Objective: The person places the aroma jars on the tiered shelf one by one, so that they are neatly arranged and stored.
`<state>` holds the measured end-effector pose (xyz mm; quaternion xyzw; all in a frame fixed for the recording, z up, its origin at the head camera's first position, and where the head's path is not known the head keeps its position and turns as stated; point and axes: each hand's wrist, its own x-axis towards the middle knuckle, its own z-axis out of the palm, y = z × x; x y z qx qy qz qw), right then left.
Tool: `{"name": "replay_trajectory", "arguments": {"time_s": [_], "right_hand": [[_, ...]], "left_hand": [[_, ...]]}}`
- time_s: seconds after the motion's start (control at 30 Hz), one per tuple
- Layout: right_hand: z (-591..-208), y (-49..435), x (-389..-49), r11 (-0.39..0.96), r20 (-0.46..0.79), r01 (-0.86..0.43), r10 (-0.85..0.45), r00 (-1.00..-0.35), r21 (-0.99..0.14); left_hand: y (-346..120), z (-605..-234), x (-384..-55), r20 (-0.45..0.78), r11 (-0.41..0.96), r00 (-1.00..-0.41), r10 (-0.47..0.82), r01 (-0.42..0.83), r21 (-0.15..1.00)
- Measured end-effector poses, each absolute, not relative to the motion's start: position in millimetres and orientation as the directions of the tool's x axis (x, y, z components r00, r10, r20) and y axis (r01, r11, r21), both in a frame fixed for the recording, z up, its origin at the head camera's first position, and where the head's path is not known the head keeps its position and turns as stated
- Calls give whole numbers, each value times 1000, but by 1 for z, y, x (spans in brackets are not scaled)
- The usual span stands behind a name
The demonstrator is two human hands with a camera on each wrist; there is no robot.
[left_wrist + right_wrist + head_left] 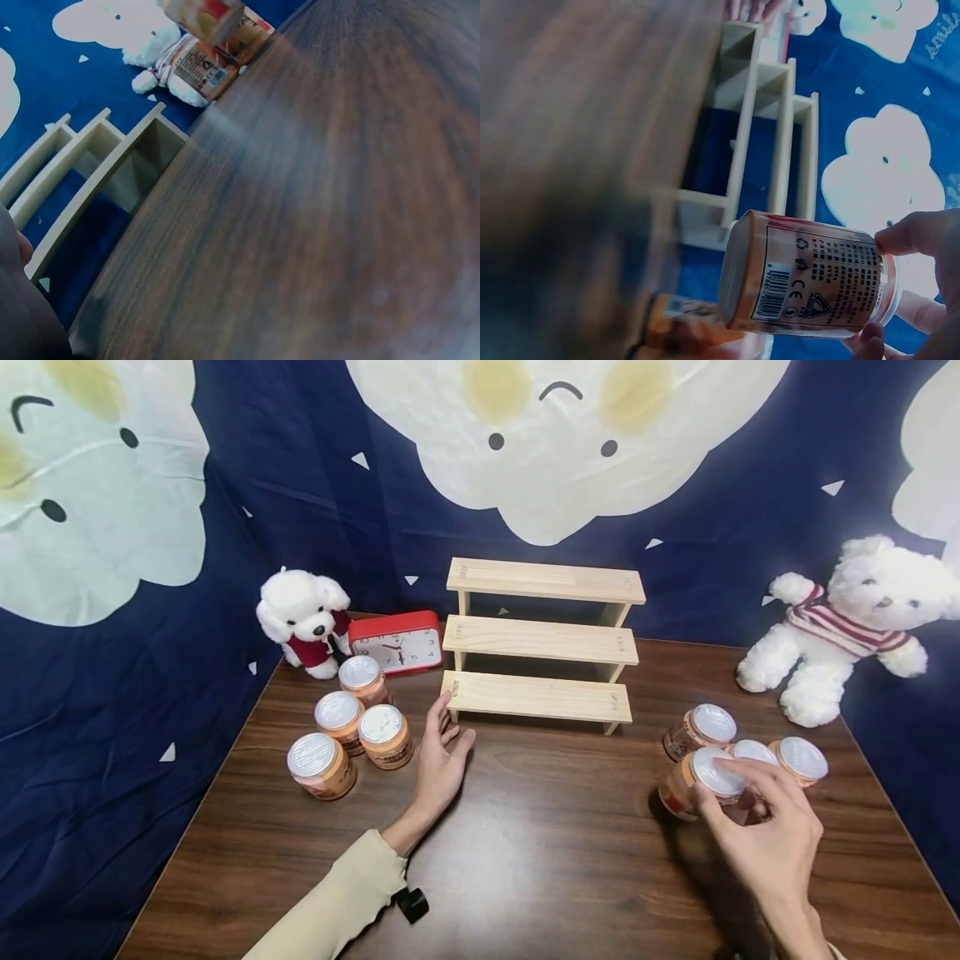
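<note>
My right hand (780, 835) pinches a clear jar (680, 789) with a silvery lid by its lid end. In the right wrist view this jar (817, 277) shows a printed label with a barcode, and its base is raised off the table. Just behind it stand 3 similar jars, one of them (684, 739) farther back. At the lower left end of a three-step wooden shelf (536, 696), my left hand (438, 768) touches the lowest step with its fingertips, thumb held apart. The steps hold nothing.
Several matching jars (321, 766) are grouped left of my left hand. Behind them sit a red clock (397, 643) and a white toy dog (303, 618). A white teddy bear (847, 618) in a striped top sits at the back right. Blue cloth hangs behind the brown table (525, 843).
</note>
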<state>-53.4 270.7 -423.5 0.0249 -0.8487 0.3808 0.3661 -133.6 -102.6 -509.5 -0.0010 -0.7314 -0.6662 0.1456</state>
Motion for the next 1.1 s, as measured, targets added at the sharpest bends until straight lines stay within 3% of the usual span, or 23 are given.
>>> {"name": "replay_trajectory", "arguments": {"time_s": [0.17,0.67,1.1], "right_hand": [[-397,255,-59,665,671,-402,205,-712,-630],[-364,224,-104,569,742,-585,66,-668,-577],[-354,180,-138,521,667,-563,15,-745,-641]], "left_hand": [[-101,-511,-134,204,106,-960,-194,186,977],[-100,-515,-137,278,159,-938,-206,248,955],[-103,-511,-137,223,131,-953,-203,200,971]]}}
